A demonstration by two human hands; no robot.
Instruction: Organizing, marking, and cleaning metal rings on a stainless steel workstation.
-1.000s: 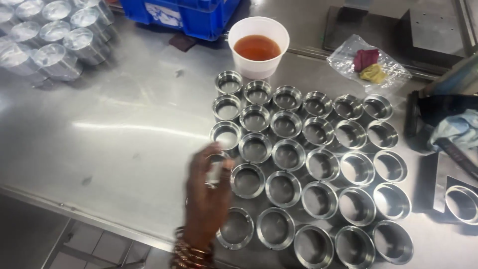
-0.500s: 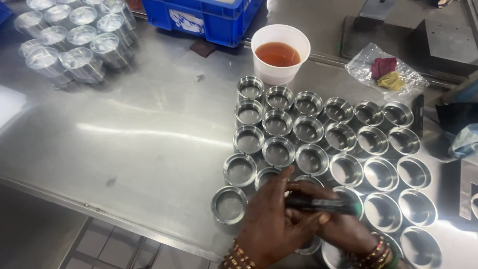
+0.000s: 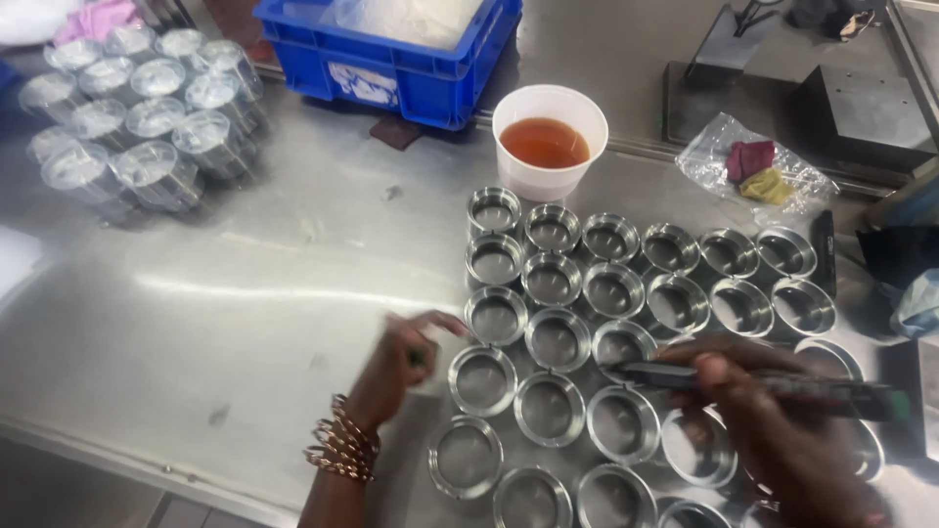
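Note:
Several shiny metal rings (image 3: 555, 340) lie in rows on the steel table (image 3: 245, 323). My right hand (image 3: 782, 440) holds a dark marker pen (image 3: 782, 386) level above the rings, tip pointing left over a ring (image 3: 618, 344) in the middle rows. My left hand (image 3: 399, 367), with gold bangles at the wrist, sits just left of the rings. Its fingers are curled on a small greenish cap (image 3: 419, 358), mostly hidden. The nearest ring (image 3: 481, 379) is just right of that hand.
A white cup of amber liquid (image 3: 548, 142) stands behind the rings. A blue crate (image 3: 391, 59) is at the back, film-wrapped metal cylinders (image 3: 147, 117) at the far left. At the right lie a plastic bag with red and yellow bits (image 3: 753, 171) and dark metal blocks (image 3: 861, 108).
Half a second ago both hands met on the marker over the rings. Now my left hand has pulled away to the left with the cap, and my right keeps the marker.

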